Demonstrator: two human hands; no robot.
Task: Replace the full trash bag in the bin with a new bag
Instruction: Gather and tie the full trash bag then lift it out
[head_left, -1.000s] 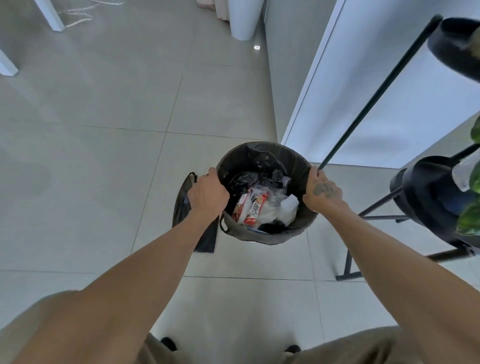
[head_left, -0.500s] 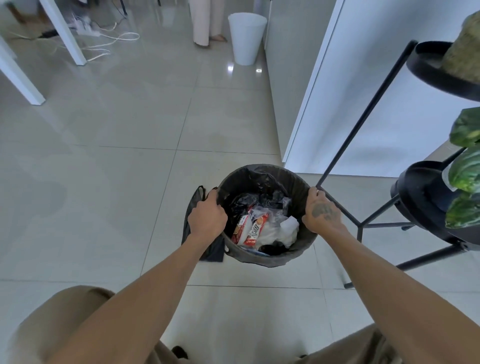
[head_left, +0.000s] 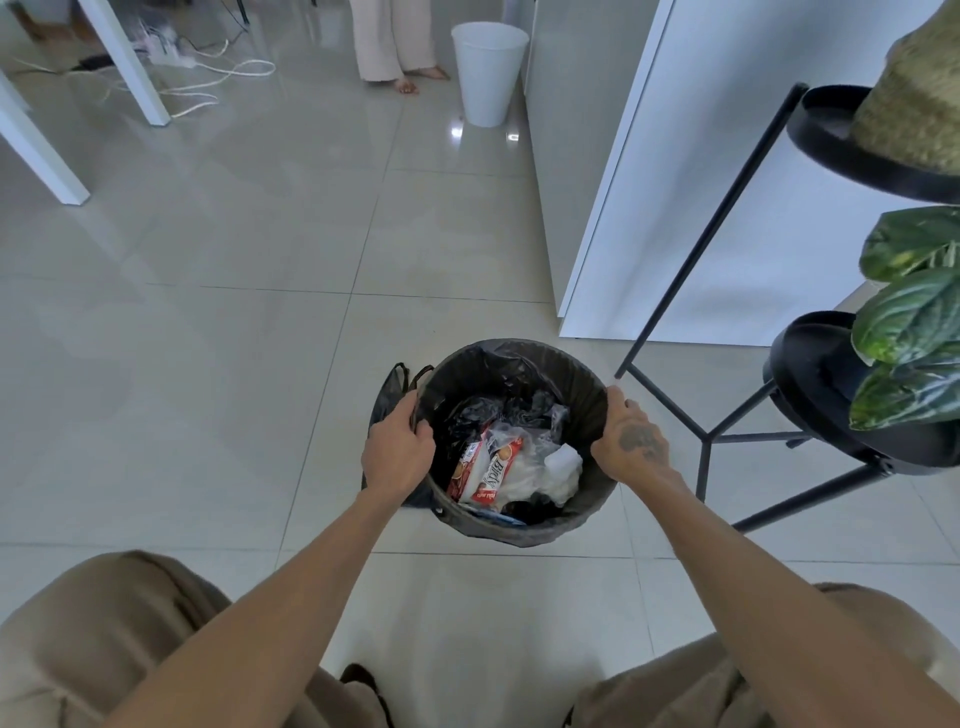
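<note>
A round bin (head_left: 524, 530) stands on the tiled floor in front of me, lined with a black trash bag (head_left: 519, 366) folded over its rim. Inside lie a red and white snack wrapper (head_left: 485, 470), clear plastic and white paper. My left hand (head_left: 397, 452) grips the bag's edge at the left rim. My right hand (head_left: 631, 441) grips the edge at the right rim. A flat black bag (head_left: 387, 395) lies on the floor to the left of the bin, partly hidden behind my left hand.
A black metal plant stand (head_left: 706, 447) with leafy plants stands close on the right. A white wall panel (head_left: 675, 208) rises behind the bin. Farther back are a white bin (head_left: 488, 73), a person's bare feet, white table legs (head_left: 124, 62) and cables.
The view has tilted up and pulled back, showing more of the room. Both hands stay clamped on the bag's rim; the left hand's fingers have curled further over the edge.
</note>
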